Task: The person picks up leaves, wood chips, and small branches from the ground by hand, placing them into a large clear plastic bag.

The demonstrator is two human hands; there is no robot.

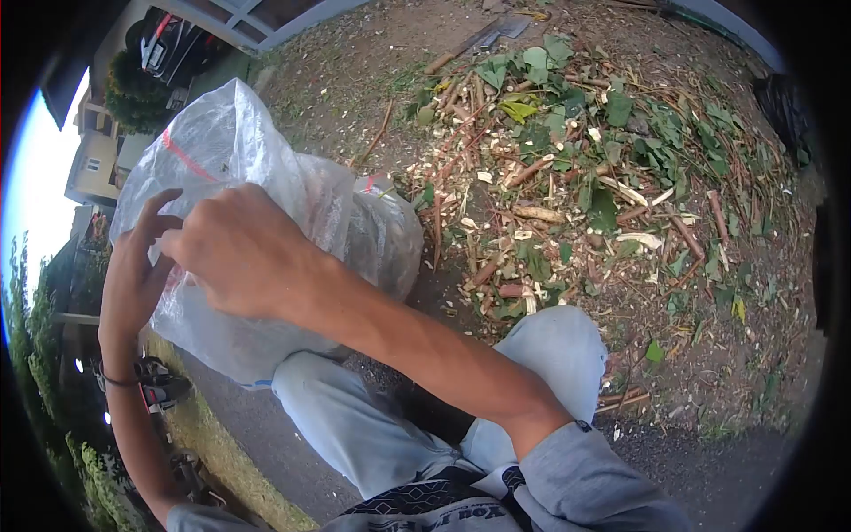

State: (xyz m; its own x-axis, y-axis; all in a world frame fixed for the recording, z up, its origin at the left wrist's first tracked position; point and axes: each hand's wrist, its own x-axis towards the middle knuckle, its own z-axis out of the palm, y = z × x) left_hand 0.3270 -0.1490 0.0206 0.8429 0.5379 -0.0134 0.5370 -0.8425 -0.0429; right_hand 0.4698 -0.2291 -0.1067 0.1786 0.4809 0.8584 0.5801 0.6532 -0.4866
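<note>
A large clear plastic bag (239, 120) with thin red stripes stands bulging in front of my knees. My right hand (244, 248) is closed in a fist over its left side, apparently gripping the plastic; its fingertips are turned away from me. My left hand (133, 279), with a dark band at the wrist, is close against the right one at the bag's left edge. Its fingers are bent and curl toward the right hand's fingertips. What they pinch is hidden.
Chopped stems, pale wood chips and green leaves form a heap (550, 213) on the ground to the right. Beyond it lies a wide blade (505, 28) with a wooden handle. A black bag (782, 111) sits at the far right; a parked motorbike (168, 49) is upper left.
</note>
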